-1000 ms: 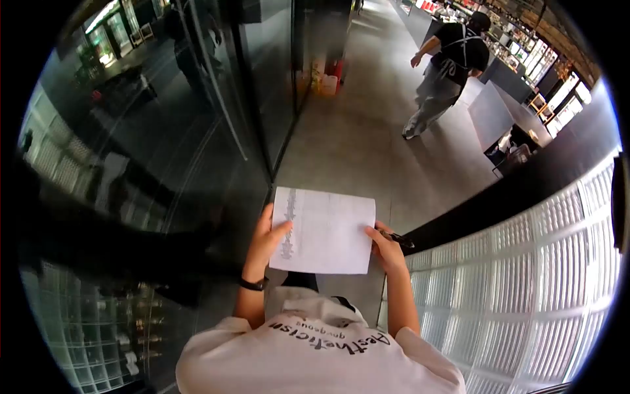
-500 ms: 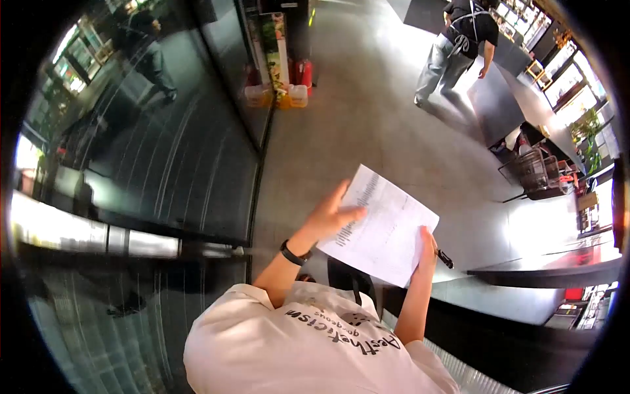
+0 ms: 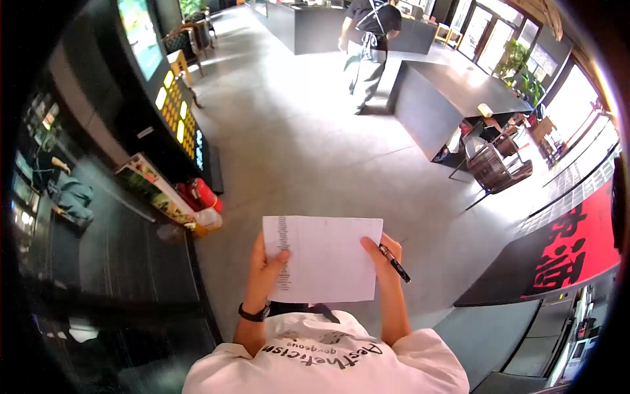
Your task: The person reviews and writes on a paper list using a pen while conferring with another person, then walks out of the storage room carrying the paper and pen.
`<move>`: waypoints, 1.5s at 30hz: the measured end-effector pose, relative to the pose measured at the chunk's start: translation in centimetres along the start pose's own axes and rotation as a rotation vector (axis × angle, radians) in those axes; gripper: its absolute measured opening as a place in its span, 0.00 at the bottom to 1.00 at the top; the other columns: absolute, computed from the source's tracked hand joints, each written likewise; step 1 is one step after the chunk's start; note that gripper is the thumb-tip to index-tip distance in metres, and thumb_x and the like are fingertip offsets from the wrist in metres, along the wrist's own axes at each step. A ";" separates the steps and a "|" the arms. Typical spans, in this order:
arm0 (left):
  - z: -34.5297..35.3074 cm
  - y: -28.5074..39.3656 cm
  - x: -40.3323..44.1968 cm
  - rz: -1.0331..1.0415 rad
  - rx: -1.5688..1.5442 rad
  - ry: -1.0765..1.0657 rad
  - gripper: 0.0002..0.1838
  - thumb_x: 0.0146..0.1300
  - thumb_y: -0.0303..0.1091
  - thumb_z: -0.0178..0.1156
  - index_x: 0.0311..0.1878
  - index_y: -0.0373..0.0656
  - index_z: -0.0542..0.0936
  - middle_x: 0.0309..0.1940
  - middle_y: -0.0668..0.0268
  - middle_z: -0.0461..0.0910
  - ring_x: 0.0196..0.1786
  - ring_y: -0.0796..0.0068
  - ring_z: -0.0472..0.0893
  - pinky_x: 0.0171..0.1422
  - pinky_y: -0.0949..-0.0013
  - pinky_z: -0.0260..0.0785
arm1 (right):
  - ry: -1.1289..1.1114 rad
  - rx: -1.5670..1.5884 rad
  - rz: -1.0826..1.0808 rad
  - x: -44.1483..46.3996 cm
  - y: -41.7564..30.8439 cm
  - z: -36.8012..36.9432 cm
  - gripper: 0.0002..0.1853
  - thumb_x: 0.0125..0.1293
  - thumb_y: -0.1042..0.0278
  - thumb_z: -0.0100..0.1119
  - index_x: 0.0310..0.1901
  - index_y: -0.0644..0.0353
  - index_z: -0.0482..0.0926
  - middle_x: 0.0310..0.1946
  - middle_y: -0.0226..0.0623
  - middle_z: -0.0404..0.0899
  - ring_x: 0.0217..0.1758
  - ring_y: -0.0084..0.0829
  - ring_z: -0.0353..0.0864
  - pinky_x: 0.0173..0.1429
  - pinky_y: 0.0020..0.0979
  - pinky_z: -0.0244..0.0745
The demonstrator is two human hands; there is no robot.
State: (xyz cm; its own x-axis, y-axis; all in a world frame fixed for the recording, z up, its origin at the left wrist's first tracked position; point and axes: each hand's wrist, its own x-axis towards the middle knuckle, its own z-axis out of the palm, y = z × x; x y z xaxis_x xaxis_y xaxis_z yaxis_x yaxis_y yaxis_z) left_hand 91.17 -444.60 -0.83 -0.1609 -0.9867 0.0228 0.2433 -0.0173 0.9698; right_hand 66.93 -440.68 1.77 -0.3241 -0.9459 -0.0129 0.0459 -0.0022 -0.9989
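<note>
A white printed sheet of paper (image 3: pixel 328 262) is held up in front of my chest, with a column of dark text down its left side. My left hand (image 3: pixel 266 266) grips the left edge, thumb on top and fingers hidden behind. On the opposite edge, my right hand (image 3: pixel 384 256) clasps the paper with its thumb on the face. A black pen (image 3: pixel 395 264) also sits in my right hand, pointing down and outward. A dark band (image 3: pixel 254 313) circles my left wrist.
Ahead, a person in an apron (image 3: pixel 371 39) stands beside a dark counter (image 3: pixel 426 111). A wicker chair (image 3: pixel 495 164) is at the right, near a red sign (image 3: pixel 571 249). Red fire extinguishers (image 3: pixel 205 195) stand left, by a dark glass wall (image 3: pixel 125 276).
My view has swung, bringing more of the room ahead into sight. The paper has turned from slanted to nearly level, and my left hand now grips its edge. The other person stands more upright.
</note>
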 end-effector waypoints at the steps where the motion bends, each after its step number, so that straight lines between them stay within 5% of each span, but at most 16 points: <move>1: 0.4 0.3 3.0 0.027 -0.016 -0.016 0.29 0.61 0.25 0.59 0.65 0.38 0.61 0.52 0.66 0.73 0.52 0.79 0.73 0.56 0.73 0.67 | 0.006 -0.005 -0.048 3.0 -0.2 0.5 0.13 0.59 0.65 0.63 0.40 0.66 0.80 0.25 0.26 0.77 0.27 0.17 0.72 0.33 0.21 0.66; 3: 1.1 0.4 9.1 0.109 -0.055 -0.036 0.29 0.61 0.25 0.59 0.65 0.40 0.61 0.52 0.67 0.74 0.51 0.80 0.74 0.55 0.74 0.67 | -0.001 -0.018 -0.168 9.5 -0.3 1.0 0.12 0.59 0.66 0.63 0.41 0.66 0.81 0.26 0.26 0.77 0.27 0.17 0.71 0.32 0.21 0.65; 9: 2.0 -2.0 33.7 0.084 -0.122 -0.048 0.26 0.63 0.23 0.55 0.64 0.40 0.61 0.49 0.66 0.76 0.47 0.80 0.76 0.50 0.76 0.69 | -0.059 -0.065 -0.032 33.5 3.2 2.2 0.12 0.60 0.64 0.63 0.40 0.64 0.81 0.27 0.26 0.78 0.31 0.16 0.73 0.36 0.21 0.67; 12: 3.6 -2.2 48.6 0.167 -0.102 -0.008 0.26 0.63 0.23 0.55 0.64 0.41 0.62 0.46 0.67 0.77 0.45 0.81 0.77 0.48 0.77 0.69 | -0.149 0.154 0.118 47.0 3.9 2.6 0.13 0.59 0.63 0.64 0.39 0.64 0.81 0.29 0.26 0.79 0.34 0.16 0.73 0.38 0.21 0.67; 14: 5.7 -2.1 58.0 0.207 -0.084 -0.017 0.25 0.63 0.23 0.56 0.63 0.41 0.63 0.44 0.67 0.78 0.43 0.81 0.77 0.48 0.78 0.69 | -0.091 -0.061 0.192 54.9 4.3 1.4 0.15 0.58 0.62 0.64 0.40 0.65 0.81 0.31 0.27 0.79 0.36 0.17 0.74 0.40 0.21 0.67; 18: 11.3 -4.7 72.9 0.066 0.041 -0.167 0.26 0.62 0.25 0.58 0.63 0.38 0.64 0.33 0.67 0.76 0.33 0.82 0.74 0.40 0.76 0.68 | 0.057 0.137 0.260 65.6 5.1 -1.7 0.18 0.57 0.60 0.63 0.42 0.67 0.80 0.35 0.29 0.80 0.37 0.20 0.75 0.42 0.23 0.67; 21: 15.2 -13.6 83.5 0.039 0.199 -0.207 0.33 0.61 0.27 0.59 0.68 0.39 0.58 0.32 0.63 0.78 0.34 0.78 0.76 0.40 0.72 0.70 | 0.265 0.144 0.350 74.9 7.1 -4.2 0.19 0.52 0.60 0.66 0.41 0.65 0.80 0.34 0.29 0.79 0.38 0.22 0.75 0.44 0.24 0.64; 24: 18.6 -15.1 93.2 -0.242 0.512 -0.483 0.38 0.60 0.29 0.60 0.71 0.42 0.52 0.37 0.56 0.80 0.41 0.71 0.80 0.46 0.69 0.71 | 0.242 -0.086 0.428 85.8 14.7 -9.1 0.17 0.52 0.57 0.65 0.36 0.64 0.81 0.31 0.29 0.79 0.37 0.21 0.73 0.41 0.23 0.63; 27: 22.0 -17.9 104.9 -0.180 0.394 -0.600 0.39 0.60 0.29 0.60 0.71 0.43 0.50 0.38 0.53 0.80 0.42 0.69 0.80 0.47 0.69 0.70 | 0.306 -0.145 0.396 98.1 17.3 -13.1 0.18 0.53 0.54 0.65 0.32 0.64 0.81 0.29 0.29 0.79 0.37 0.20 0.72 0.42 0.23 0.63; 29: 25.0 -17.4 114.2 -0.028 0.543 -0.558 0.39 0.60 0.28 0.60 0.71 0.44 0.51 0.30 0.59 0.79 0.33 0.73 0.78 0.40 0.69 0.70 | 0.402 -0.084 0.309 107.6 18.9 -14.1 0.19 0.53 0.53 0.65 0.33 0.64 0.81 0.29 0.28 0.79 0.36 0.20 0.72 0.44 0.24 0.63; 32: 28.2 -16.3 125.8 0.163 0.642 -0.426 0.38 0.60 0.29 0.61 0.70 0.43 0.53 0.21 0.68 0.75 0.26 0.79 0.74 0.32 0.70 0.69 | 0.216 0.101 0.273 121.1 11.4 -14.5 0.13 0.57 0.60 0.62 0.33 0.63 0.82 0.29 0.25 0.79 0.37 0.19 0.73 0.46 0.25 0.64; 36: 33.5 -12.5 136.6 -0.128 0.100 -0.091 0.29 0.63 0.25 0.57 0.67 0.42 0.59 0.28 0.75 0.72 0.29 0.85 0.69 0.32 0.78 0.63 | -0.046 0.260 0.186 136.5 5.3 -14.9 0.15 0.59 0.59 0.62 0.35 0.65 0.80 0.30 0.28 0.78 0.35 0.20 0.72 0.41 0.24 0.65; 40: 35.4 -14.8 147.1 -0.139 -0.050 -0.042 0.23 0.61 0.23 0.58 0.59 0.40 0.64 0.46 0.65 0.76 0.47 0.75 0.76 0.48 0.72 0.70 | -0.142 -0.001 0.238 149.3 7.4 -14.9 0.22 0.55 0.51 0.66 0.38 0.67 0.81 0.31 0.32 0.79 0.33 0.22 0.73 0.38 0.26 0.67; 43: 36.9 -19.3 158.9 -0.199 -0.065 -0.050 0.23 0.60 0.22 0.58 0.58 0.38 0.64 0.42 0.66 0.77 0.41 0.77 0.77 0.44 0.73 0.71 | -0.128 -0.106 0.262 159.9 9.6 -16.0 0.24 0.54 0.48 0.66 0.31 0.67 0.80 0.25 0.32 0.77 0.30 0.21 0.71 0.33 0.25 0.65; 45: 38.7 -21.8 166.6 -0.045 0.088 -0.080 0.21 0.60 0.23 0.59 0.56 0.36 0.66 0.38 0.66 0.77 0.39 0.78 0.76 0.42 0.74 0.70 | -0.105 -0.176 0.257 166.7 11.5 -17.0 0.23 0.55 0.49 0.66 0.30 0.67 0.79 0.22 0.30 0.75 0.27 0.19 0.69 0.30 0.25 0.64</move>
State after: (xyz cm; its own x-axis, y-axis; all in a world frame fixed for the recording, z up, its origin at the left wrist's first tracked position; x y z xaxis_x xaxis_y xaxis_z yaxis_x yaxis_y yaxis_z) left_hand 22.04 -602.32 -8.79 -0.2466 -0.9691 -0.0058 0.1494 -0.0439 0.9878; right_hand -2.64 -592.88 -12.59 -0.2237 -0.9365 -0.2699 -0.0535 0.2884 -0.9560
